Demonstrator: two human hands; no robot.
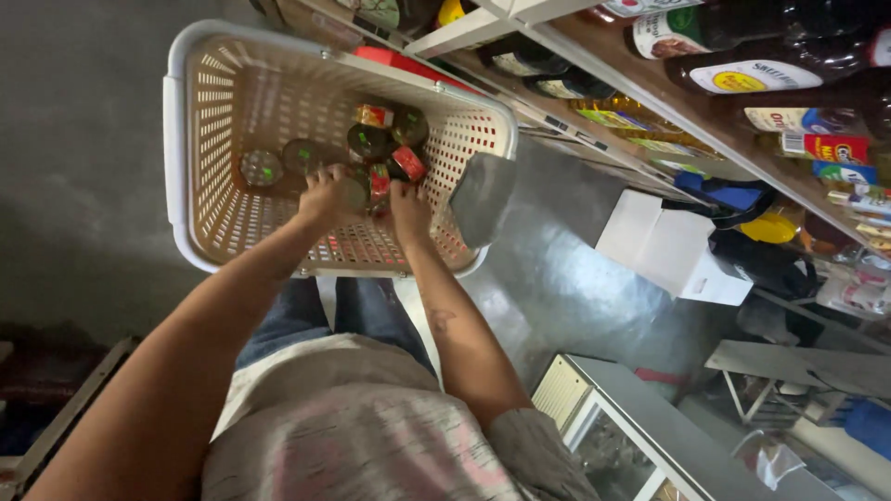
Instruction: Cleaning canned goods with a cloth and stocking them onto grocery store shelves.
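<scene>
Both hands down in the beige laundry basket [200, 139]. Left hand [325, 197] curled on a dark-lidded jar [353, 193]; right hand [409, 210] fingers bent, touching a red-labelled jar [380, 181] just beyond; grip unclear. More jars [371, 141] farther in.

My left hand [325, 197] and right hand [408, 206] reach down into a cream plastic basket [200, 176] with perforated walls and a white rim. Inside lies a cluster of small dark jars [371, 141] with round dark lids, some wrapped in red and yellow labels. Several stand upright, showing green marks on their lids; others lie tipped on their sides. My left fingers rest on one lidded jar [353, 192] at the heap's near edge; my right fingers touch a red-labelled jar [380, 180] beside it.
</scene>
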